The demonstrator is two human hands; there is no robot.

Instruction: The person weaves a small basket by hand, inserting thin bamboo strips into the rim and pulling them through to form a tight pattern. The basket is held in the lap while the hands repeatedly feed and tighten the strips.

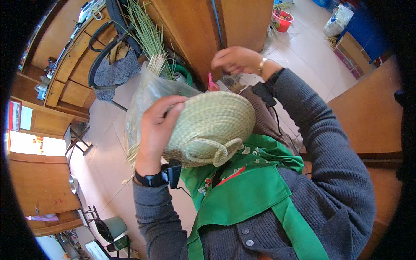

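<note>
A rounded basket (214, 117) woven from pale green straw rests on my lap, over a green apron (240, 201). Two round woven pieces with raised rims stand out from its near side. My left hand (162, 122) grips the basket's left edge, thumb and fingers on the weave. Beyond the basket's far right side, my right hand (239, 60) is lifted in the air, its fingers bent and slightly blurred. Whether a thin strand is pinched in those fingers cannot be made out. Just below that hand stands a pink pointed nozzle (211, 83), partly hidden by the basket.
A clear plastic bag (143, 94) with straw stalks (157, 65) lies left of the basket. Behind it are a green tub (182, 73) and a wooden cabinet (195, 29). A chair with a grey cushion (113, 71) stands at left, a red bucket (282, 21) at far right.
</note>
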